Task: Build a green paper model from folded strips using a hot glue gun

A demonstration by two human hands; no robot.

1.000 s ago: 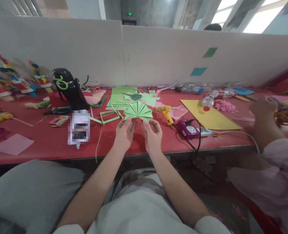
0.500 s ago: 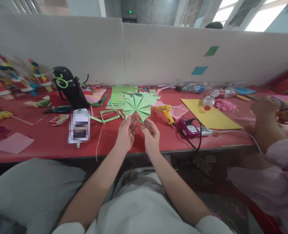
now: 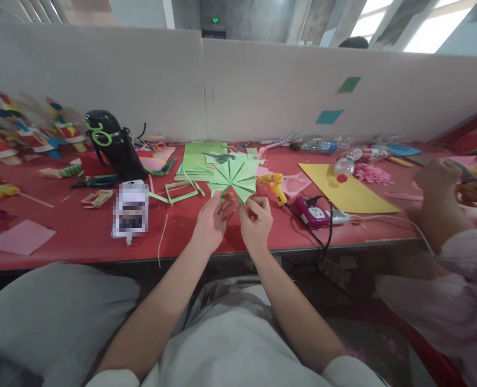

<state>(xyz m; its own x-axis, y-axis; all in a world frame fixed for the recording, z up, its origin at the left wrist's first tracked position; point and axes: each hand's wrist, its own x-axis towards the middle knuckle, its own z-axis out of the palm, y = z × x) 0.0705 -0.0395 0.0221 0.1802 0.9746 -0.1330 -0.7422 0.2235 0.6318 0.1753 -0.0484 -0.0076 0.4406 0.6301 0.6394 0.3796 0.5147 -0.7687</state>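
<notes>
A light green pleated paper fan (image 3: pixel 234 180) is spread open above the red table (image 3: pixel 80 236), just beyond my fingers. My left hand (image 3: pixel 213 221) pinches its lower left edge with fingers curled. My right hand (image 3: pixel 256 219) pinches the lower right edge. Both hands sit close together near the table's front edge. Behind the fan lies a stack of green paper sheets (image 3: pixel 200 156) with cut green strips (image 3: pixel 179 192) beside it.
A yellow glue gun (image 3: pixel 276 186) and a purple power strip (image 3: pixel 314 212) lie right of the fan. A black flask (image 3: pixel 115 145) and a blurred white card (image 3: pixel 131 209) stand left. A yellow sheet (image 3: pixel 353 191) lies right. Another person's hands (image 3: pixel 443 185) hold scissors at far right.
The green fan has been turned and lifted slightly, shifting a little to the right. My right hand's fingers have curled tighter onto its edge.
</notes>
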